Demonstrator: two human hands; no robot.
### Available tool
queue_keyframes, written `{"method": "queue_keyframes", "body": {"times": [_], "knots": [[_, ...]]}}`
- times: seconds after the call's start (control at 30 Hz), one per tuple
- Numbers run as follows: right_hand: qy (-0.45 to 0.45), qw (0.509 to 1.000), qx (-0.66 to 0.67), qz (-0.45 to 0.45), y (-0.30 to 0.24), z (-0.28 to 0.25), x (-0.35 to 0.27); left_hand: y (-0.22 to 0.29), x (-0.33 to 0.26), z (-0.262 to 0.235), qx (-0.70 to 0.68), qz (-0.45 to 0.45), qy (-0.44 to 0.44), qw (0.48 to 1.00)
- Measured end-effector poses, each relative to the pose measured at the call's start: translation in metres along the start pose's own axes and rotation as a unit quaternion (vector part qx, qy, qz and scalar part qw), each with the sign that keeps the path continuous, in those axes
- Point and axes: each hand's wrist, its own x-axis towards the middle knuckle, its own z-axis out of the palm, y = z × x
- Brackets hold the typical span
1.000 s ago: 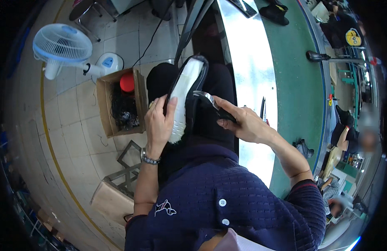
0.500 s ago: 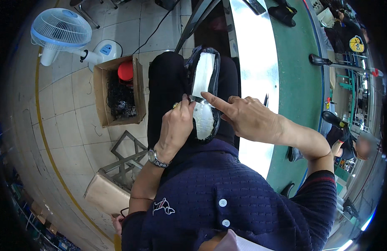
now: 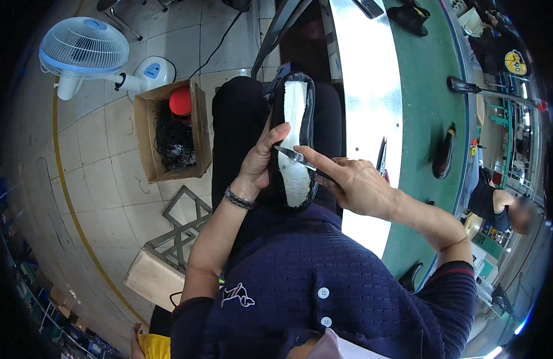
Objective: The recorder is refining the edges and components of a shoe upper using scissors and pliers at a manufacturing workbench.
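Observation:
A dark shoe [image 3: 295, 113] lies sole side up across my lap. Its underside is white, with black edges folded in around it. My left hand [image 3: 258, 164] is closed on the shoe's left side, thumb over the edge and the other fingers partly hidden behind it. In my right hand [image 3: 363, 188] is a small knife [image 3: 296, 157], its blade lying across the middle of the white underside. My right index finger stretches along the blade, and the blade's tip is close to my left thumb. Most of the knife's handle is hidden by my fingers.
To the left are a cardboard box [image 3: 146, 134] with black scraps and a red-lidded container [image 3: 180, 100], and a fan [image 3: 85, 51]. At right runs a shiny metal bench [image 3: 372, 90] beside a green belt [image 3: 423, 107] carrying shoes [image 3: 445, 152]. Another person [image 3: 494, 200] sits beyond.
My left hand has gone from a pinch by the blade to a grip around the shoe's side. The knife has shifted slightly toward me. Another shoe shows on the green belt.

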Motion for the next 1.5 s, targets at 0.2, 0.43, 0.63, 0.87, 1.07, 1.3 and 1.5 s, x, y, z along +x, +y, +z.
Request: {"method": "queue_keyframes", "body": {"times": [0.2,0.43,0.63,0.87,1.07,1.3,1.5], "knots": [[-0.127,0.979,-0.158,0.011,-0.012,-0.061,0.008,0.016,-0.005,0.003,0.103,-0.006,0.026,0.994],[0.006,0.982,-0.190,-0.002,0.005,-0.061,0.066,0.022,-0.009,0.011,0.104,-0.012,0.008,0.994],[0.183,0.948,-0.204,-0.161,0.022,-0.050,0.056,0.025,-0.009,0.011,0.095,-0.003,-0.015,0.995],[0.109,0.955,-0.273,-0.050,0.016,-0.046,0.057,0.032,-0.012,0.009,0.111,-0.044,0.008,0.993],[0.085,0.976,-0.173,-0.096,0.016,-0.036,0.051,0.035,-0.012,0.008,0.135,-0.043,0.016,0.990],[0.115,0.969,-0.186,-0.115,0.015,-0.028,0.046,0.038,-0.015,0.004,0.150,-0.060,0.012,0.987],[0.025,0.977,-0.207,-0.052,0.011,-0.027,0.042,0.037,-0.017,0.001,0.139,-0.081,0.013,0.987]]}}
